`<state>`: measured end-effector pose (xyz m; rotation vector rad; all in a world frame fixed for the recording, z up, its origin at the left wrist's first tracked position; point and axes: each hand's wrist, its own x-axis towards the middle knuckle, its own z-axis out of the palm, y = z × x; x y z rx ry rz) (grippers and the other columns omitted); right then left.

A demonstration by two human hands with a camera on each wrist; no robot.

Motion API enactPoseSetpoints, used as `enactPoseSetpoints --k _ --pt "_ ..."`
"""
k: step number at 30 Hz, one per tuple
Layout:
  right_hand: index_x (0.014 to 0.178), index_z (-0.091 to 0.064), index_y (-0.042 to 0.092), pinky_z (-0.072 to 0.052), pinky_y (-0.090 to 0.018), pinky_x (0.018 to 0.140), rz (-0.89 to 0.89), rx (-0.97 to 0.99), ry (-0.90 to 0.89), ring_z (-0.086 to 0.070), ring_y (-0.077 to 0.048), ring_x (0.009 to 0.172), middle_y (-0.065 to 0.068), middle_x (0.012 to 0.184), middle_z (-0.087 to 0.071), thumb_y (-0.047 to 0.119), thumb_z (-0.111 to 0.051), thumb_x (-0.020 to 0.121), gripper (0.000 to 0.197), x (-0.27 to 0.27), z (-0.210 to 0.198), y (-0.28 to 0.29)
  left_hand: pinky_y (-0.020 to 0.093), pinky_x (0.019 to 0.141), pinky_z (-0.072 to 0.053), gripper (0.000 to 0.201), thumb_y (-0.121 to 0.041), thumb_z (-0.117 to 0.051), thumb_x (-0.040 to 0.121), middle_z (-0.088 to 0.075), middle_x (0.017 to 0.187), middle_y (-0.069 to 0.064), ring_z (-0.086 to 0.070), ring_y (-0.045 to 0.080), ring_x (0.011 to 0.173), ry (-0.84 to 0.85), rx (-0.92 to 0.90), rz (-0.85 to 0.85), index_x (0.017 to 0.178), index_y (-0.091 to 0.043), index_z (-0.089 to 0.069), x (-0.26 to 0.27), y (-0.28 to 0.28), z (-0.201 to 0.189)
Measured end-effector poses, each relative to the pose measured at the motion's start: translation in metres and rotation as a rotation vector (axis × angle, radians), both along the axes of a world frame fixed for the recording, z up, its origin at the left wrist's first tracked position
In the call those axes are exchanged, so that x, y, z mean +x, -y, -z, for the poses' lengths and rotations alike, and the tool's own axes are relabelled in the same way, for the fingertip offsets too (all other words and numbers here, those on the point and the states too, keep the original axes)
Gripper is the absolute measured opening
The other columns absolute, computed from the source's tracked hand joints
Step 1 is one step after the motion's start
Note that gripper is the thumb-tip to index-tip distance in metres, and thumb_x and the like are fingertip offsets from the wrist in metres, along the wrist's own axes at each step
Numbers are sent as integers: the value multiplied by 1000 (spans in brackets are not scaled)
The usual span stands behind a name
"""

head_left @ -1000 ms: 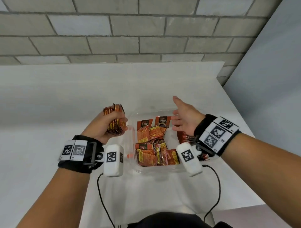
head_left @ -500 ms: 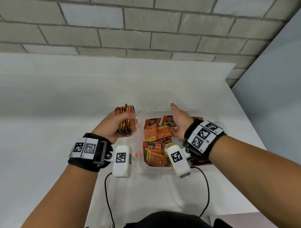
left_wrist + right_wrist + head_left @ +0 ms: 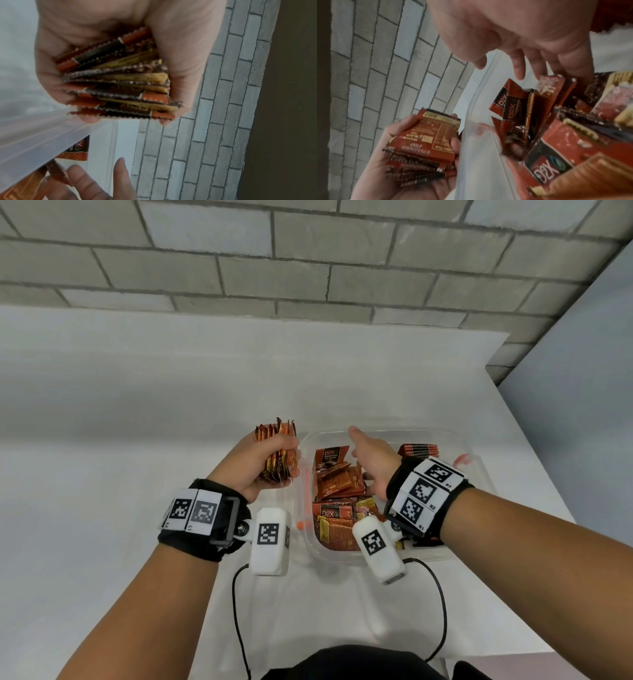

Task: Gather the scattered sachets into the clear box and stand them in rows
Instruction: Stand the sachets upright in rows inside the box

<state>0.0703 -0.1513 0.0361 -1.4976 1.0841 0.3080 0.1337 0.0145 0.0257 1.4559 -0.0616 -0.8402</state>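
Orange sachets, part gathered in the fist, part loose in the clear box.
Left hand (image 3: 255, 465) has its grip curled round a stack of sachets (image 3: 278, 451), held on edge just left of the clear box (image 3: 474, 474) on the white worktop (image 3: 137, 422). Right hand (image 3: 371, 462) reaches into the box, grip relaxed and holding nothing, fingers (image 3: 518, 67) over the jumbled sachets (image 3: 337, 494). Another row of sachets (image 3: 419, 449) stands at the box's far right.

You are getting even, soft light across the white table (image 3: 137, 405), with faint shadows lying under the forearms. The block wall (image 3: 308, 268) is bowing near the head view's edges. Both wrist views are running dimmer and blurring, smearing the clear box (image 3: 471, 155) rim.
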Motion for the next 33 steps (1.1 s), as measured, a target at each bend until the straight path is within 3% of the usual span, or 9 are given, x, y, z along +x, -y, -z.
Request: enactPoseSetpoints --k 6,9,11,15,21,25,28,31,33 --pt "146 -33 6 -29 -41 112 -73 -53 4 -39 -25 128 -10 139 -44 58 -33 96 71 -1 -2 -3 29 61 -51 7 -15 -59 90 -64 86 10 -63 19 65 -8 -1 -3 96 -12 -59 -1 -1 -1" --pt "148 -25 6 -26 -38 110 -100 -86 -33 -32 -29 137 -13 151 -32 53 -28 99 68 -4 -2 3 31 64 -49 5 -16 -59 90 -64 87 11 -63 19 65 -6 -2 -10 94 -13 -59 -1 -1 0" --pt "149 -23 7 -26 -40 113 -144 -63 -58 -31 -31 138 -14 153 -29 56 -28 98 70 -6 -3 -2 31 65 -50 5 -16 -59 89 -64 88 10 -64 18 65 -12 -4 -11 94 -13 -59 -1 -1 0" --pt "147 -31 12 -32 -45 111 -177 12 -67 -39 -31 133 -13 148 -39 66 -33 91 78 -7 -1 -12 30 64 -51 5 -17 -60 89 -64 89 10 -65 17 65 -19 3 -11 93 -14 -59 -1 0 0" --pt "150 -25 13 -23 -46 112 -166 -47 -127 -26 -31 140 -12 153 -30 61 -29 96 72 -21 -16 4 31 66 -51 5 -18 -60 89 -65 90 10 -64 18 68 -34 -3 -21 92 -14 -60 -1 -1 2" --pt "150 -22 10 -20 -45 113 -195 28 -159 -25 -31 141 -13 154 -27 55 -26 99 68 -36 -22 0 30 63 -52 7 -19 -60 89 -66 91 9 -64 19 68 -40 1 -22 93 -14 -60 0 -1 3" --pt "146 -31 12 -28 -41 108 -238 44 -183 -32 -31 137 -13 150 -35 60 -27 97 69 -34 -16 -6 29 61 -52 8 -20 -60 89 -65 92 9 -65 18 68 -31 11 -11 94 -13 -60 1 0 3" --pt "143 -39 17 -36 -51 103 -257 75 -201 -47 -34 125 -13 138 -50 71 -32 89 76 -30 -7 -12 29 63 -52 8 -19 -60 89 -64 94 10 -64 18 68 -33 8 -15 94 -12 -60 0 0 3" --pt "131 -48 15 -50 -46 75 -226 96 -185 -62 -29 92 -11 103 -64 69 -35 89 70 -31 -6 -11 29 63 -52 8 -19 -60 89 -63 95 11 -63 18 68 -38 6 -20 93 -12 -60 -1 0 4"
